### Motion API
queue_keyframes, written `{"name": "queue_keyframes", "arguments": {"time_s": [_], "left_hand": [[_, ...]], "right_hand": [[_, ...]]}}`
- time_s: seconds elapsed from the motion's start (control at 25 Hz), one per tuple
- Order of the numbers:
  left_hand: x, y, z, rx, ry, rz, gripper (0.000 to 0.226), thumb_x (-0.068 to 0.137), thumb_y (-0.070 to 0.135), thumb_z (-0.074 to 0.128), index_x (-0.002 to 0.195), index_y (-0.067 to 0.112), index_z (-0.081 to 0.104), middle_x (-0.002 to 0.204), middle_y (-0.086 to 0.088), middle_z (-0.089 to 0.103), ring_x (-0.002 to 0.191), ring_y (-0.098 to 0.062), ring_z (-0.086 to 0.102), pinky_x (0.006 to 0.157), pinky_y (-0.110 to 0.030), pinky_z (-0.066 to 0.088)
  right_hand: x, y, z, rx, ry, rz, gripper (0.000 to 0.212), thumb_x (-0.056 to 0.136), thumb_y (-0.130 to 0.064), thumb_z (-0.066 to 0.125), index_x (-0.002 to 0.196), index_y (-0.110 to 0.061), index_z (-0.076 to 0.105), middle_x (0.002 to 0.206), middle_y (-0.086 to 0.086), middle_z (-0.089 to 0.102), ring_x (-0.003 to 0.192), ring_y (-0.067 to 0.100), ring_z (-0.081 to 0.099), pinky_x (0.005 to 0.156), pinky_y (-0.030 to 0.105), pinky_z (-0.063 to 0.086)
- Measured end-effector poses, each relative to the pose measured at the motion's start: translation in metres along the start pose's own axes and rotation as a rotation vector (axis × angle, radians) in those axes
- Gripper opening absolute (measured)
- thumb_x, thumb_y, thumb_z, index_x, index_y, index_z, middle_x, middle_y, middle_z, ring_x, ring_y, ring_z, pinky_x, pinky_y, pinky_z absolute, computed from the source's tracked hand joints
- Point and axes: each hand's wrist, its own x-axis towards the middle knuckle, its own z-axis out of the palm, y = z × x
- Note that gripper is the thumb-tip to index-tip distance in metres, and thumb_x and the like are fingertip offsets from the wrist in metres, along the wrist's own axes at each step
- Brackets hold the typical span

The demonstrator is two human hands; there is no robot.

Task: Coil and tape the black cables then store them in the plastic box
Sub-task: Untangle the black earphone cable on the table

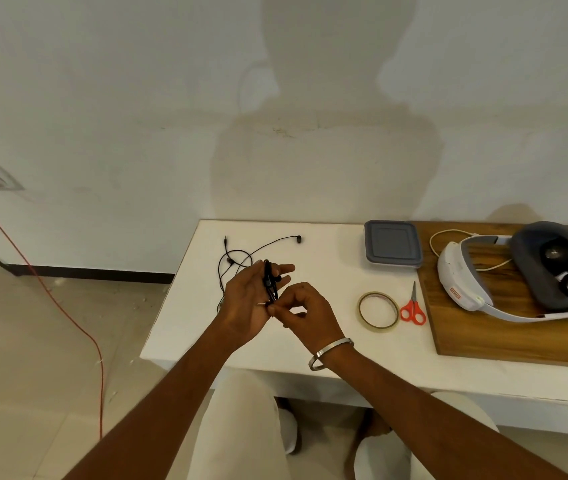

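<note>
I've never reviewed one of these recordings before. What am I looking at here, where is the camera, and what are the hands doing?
There is no machine: a seated person wears a camera on the head, looking down at their own bare hands. The left hand holds a partly coiled black earphone cable wound over its fingers, while the right hand pinches it near the bottom. The cable's loose end trails on the white table. Also there: a closed grey-lidded plastic box, a roll of clear tape, red scissors, and a VR headset on a wooden board.
</note>
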Motion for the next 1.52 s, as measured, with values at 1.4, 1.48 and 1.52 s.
{"name": "queue_keyframes", "arguments": {"time_s": [1.4,1.48,1.52], "left_hand": [[0.002,0.001,0.004,-0.153,-0.011,-0.013,0.03,0.099,0.027,0.036,0.076,0.011,0.046,0.107,-0.015,0.066,0.121,-0.034,0.055,0.096,-0.046,0.044],[0.004,0.0,0.007,-0.174,0.045,0.005,0.032,0.099,0.026,0.036,0.072,0.012,0.045,0.102,-0.014,0.067,0.12,-0.034,0.058,0.09,-0.044,0.047],[0.005,-0.002,0.008,-0.188,0.059,0.01,0.032,0.098,0.026,0.036,0.07,0.013,0.045,0.1,-0.013,0.068,0.118,-0.034,0.059,0.088,-0.045,0.046]], "right_hand": [[0.004,-0.006,-0.021,0.347,-0.206,0.215,0.015,0.087,-0.012,0.063,0.096,0.0,0.064,0.086,0.014,0.067,0.076,0.024,0.068,0.073,0.03,0.058],[0.002,-0.003,-0.017,0.349,-0.187,0.188,0.022,0.092,-0.017,0.056,0.102,-0.001,0.067,0.087,0.009,0.069,0.08,0.022,0.068,0.076,0.028,0.057],[0.001,-0.002,-0.016,0.337,-0.154,0.177,0.021,0.093,-0.017,0.053,0.102,-0.004,0.068,0.087,0.007,0.07,0.079,0.019,0.068,0.075,0.026,0.057]]}}
